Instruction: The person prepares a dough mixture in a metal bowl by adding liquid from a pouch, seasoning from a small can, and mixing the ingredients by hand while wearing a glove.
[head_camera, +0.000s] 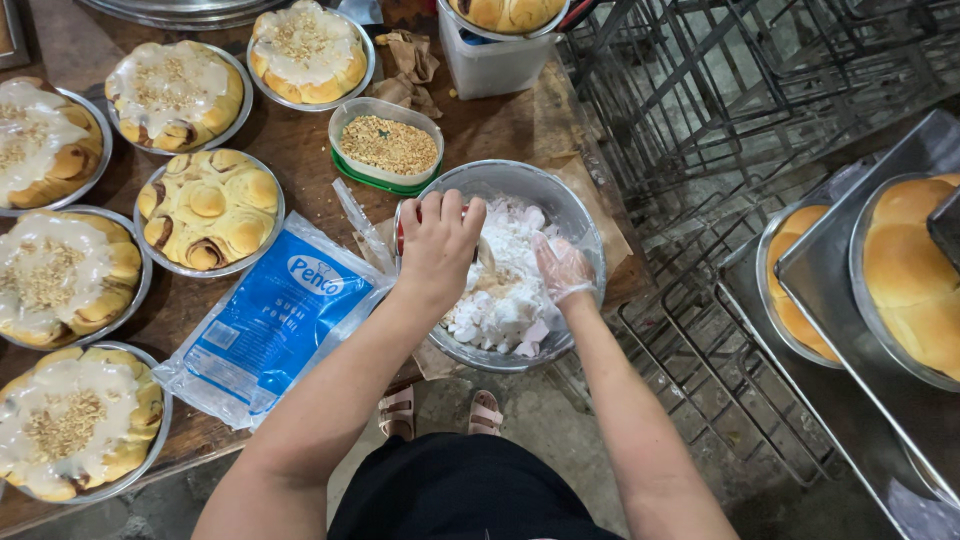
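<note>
Powder could spill over the steel bowl (578, 215) rim if the gloved right hand (562, 268), half-curled in white lumps (500, 290), digs hard while the left hand (437, 243), closed around something red, tips it.

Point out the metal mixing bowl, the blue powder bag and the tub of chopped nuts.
metal mixing bowl (578, 212): head view, bare right wall.
blue powder bag (265, 325): head view, middle of the bag.
tub of chopped nuts (388, 145): head view, on the nuts.
</note>
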